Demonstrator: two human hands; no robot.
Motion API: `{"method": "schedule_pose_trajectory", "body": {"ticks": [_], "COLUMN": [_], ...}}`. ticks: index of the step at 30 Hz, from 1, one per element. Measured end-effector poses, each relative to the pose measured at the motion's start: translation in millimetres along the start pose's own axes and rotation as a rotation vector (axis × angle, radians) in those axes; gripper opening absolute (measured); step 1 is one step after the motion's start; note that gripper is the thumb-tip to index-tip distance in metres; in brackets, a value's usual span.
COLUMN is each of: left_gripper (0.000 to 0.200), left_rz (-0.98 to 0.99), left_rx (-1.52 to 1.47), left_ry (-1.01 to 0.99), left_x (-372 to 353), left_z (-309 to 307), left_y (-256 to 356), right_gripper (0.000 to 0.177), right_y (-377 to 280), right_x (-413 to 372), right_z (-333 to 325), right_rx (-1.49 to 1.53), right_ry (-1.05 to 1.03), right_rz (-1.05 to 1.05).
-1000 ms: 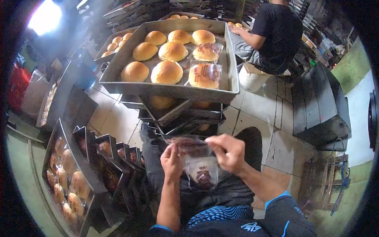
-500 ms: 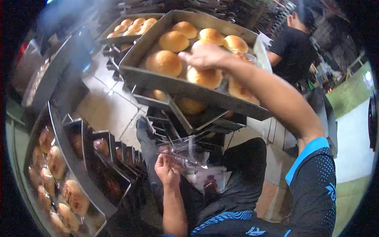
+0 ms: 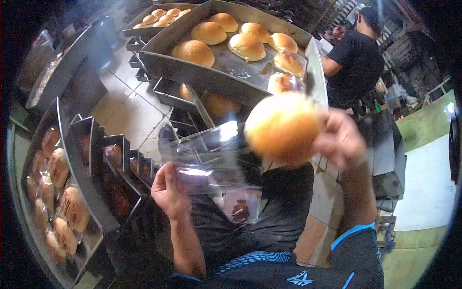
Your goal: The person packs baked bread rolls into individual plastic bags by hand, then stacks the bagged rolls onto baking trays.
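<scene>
A round golden bread bun (image 3: 284, 127) is gripped at its right side by my right hand (image 3: 341, 139), in front of the big tray. My left hand (image 3: 171, 190) pinches the edge of a clear plastic bag (image 3: 207, 176) above my lap. The bag's mouth, towards the bun, looks spread apart; the two do not touch. More printed plastic bags (image 3: 240, 204) lie on my lap. Loose buns (image 3: 194, 53) rest in the metal tray (image 3: 192, 74) ahead, along with wrapped buns (image 3: 284, 84) in its right corner.
At left, another metal tray (image 3: 82, 231) holds several wrapped buns (image 3: 72, 207). Stacked trays (image 3: 122, 159) stand beside it and under the big tray. A farther tray (image 3: 134, 31) carries more buns. A person in a black shirt (image 3: 361, 62) is at the back right.
My right hand has lifted a bun out of the big tray and brought it nearer to me. My left hand has shifted left, and the bag has opened wider.
</scene>
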State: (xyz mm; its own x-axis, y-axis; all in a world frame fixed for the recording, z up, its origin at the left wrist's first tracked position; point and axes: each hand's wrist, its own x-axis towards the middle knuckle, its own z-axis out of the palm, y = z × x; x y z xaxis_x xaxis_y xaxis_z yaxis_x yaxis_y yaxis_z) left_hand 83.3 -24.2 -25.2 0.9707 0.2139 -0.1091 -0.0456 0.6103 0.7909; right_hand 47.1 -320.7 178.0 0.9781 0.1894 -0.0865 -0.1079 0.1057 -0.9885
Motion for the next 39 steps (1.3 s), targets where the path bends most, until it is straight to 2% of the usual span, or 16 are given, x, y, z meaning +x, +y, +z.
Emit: {"method": "schedule_pose_trajectory", "body": {"ticks": [4, 5, 7, 9, 14, 17, 18, 19, 22, 25, 29, 31, 33, 36, 37, 39], "left_gripper": [0.018, 0.043, 0.085, 0.112, 0.090, 0.066, 0.054, 0.059, 0.067, 0.061, 0.054, 0.056, 0.061, 0.064, 0.063, 0.067], "left_rz": [0.182, 0.293, -0.001, -0.180, -0.003, -0.131, -0.211, -0.279, -0.167, -0.273, -0.399, -0.305, -0.400, -0.514, -0.527, -0.573], "left_rx": [0.384, 0.520, -0.014, -0.151, 0.133, 0.013, -0.346, -0.382, -0.262, -0.295, -0.119, -0.206, -0.294, -0.214, -0.149, -0.133], "left_ry": [-0.277, -0.357, -0.398, -0.533, -0.391, -0.204, -0.381, -0.519, -0.183, -0.145, -0.230, -0.150, -0.194, -0.220, -0.182, -0.234], "left_x": [-34.1, -36.5, -59.4, -77.1, -122.7, -103.9, -83.3, -66.3, -65.7, -84.4, -73.2, -56.1, -43.2, -56.0, -67.1, -91.6], "left_z": [42.5, 46.5, 71.2, 88.2, 92.7, 89.3, 73.6, 66.6, 66.2, 77.4, 72.7, 58.2, 33.1, 36.5, 42.8, 28.9], "left_y": [10.8, 8.7, 21.1, 45.8, 22.9, 16.1, 12.3, 18.7, 28.7, 27.4, 32.4, 32.4, 36.3, 29.2, 24.2, 5.4], "right_gripper": [0.048, 0.057, 0.065, 0.069, 0.067, 0.066, 0.059, 0.055, 0.037, 0.024, 0.016, 0.012, 0.015, 0.022, 0.021, 0.022], "right_y": [57.2, 83.8, 94.0, 113.9, 108.1, 115.2, 123.8, 132.7, 143.2, 133.2, 127.4, 113.6, 117.2, 172.9, 166.4, 159.1], "right_x": [-39.3, -46.0, -61.0, -60.9, -64.1, -71.0, -77.4, -79.3, -87.0, -67.2, -62.5, -70.3, -61.4, -44.9, -39.0, -38.8], "right_z": [64.1, 68.6, 84.0, 98.8, 102.6, 103.4, 108.1, 104.3, 79.3, 88.9, 98.0, 88.5, 63.5, 74.1, 81.1, 78.9], "right_rx": [-0.050, -0.231, -0.713, -0.817, -1.011, -1.123, -1.025, -0.960, -0.610, -0.553, -0.607, -0.170, 0.012, -0.693, -0.755, -0.720], "right_ry": [0.008, 0.078, 0.138, 0.006, 0.120, -0.019, 0.021, -0.131, -0.507, -0.155, -0.357, -0.724, -1.016, 0.160, 0.358, 0.306], "right_rz": [0.125, -0.123, -0.426, -0.636, -0.688, -0.504, -0.545, -0.528, -0.379, -0.452, -0.514, -0.504, -0.230, -0.385, -0.543, -0.757]}}
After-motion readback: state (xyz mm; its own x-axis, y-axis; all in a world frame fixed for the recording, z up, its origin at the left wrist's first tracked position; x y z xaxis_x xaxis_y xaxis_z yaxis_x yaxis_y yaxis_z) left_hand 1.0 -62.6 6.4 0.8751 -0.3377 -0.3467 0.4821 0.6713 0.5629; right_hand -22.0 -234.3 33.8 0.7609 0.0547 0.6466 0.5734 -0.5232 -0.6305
